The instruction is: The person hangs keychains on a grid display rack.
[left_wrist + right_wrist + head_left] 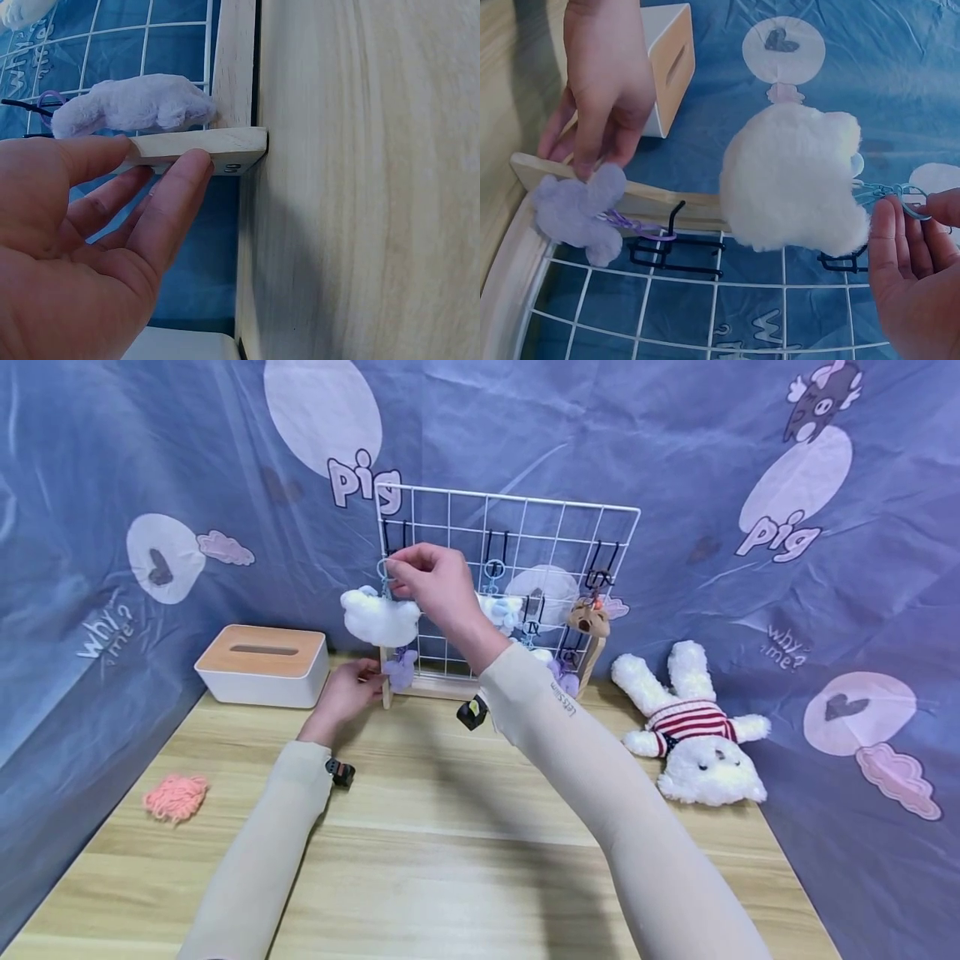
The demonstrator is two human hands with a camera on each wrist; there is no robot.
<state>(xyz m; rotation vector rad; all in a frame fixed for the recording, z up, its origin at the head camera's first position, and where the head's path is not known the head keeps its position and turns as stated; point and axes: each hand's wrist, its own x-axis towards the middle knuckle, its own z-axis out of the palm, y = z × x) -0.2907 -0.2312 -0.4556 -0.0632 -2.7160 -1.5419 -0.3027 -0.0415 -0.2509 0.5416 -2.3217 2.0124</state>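
Note:
My right hand (438,585) pinches the light-blue ring (913,202) of a fluffy white plush keychain (381,618). The plush hangs in front of the upper left of a white wire grid rack (508,500); in the right wrist view the ring is between thumb and fingers. Low on the left, my left hand (349,687) holds the rack's wooden side post (199,142), thumb on one face and fingers on the other. Beside that post a purple plush keychain (142,105) hangs from a black hook (671,255).
Farther right on the rack hang a white-and-blue plush (501,612), a brown plush (588,617) and another purple plush (566,678). A tissue box (262,685) stands left, pink yarn (176,797) lies nearer. A white teddy bear (712,772) lies at right.

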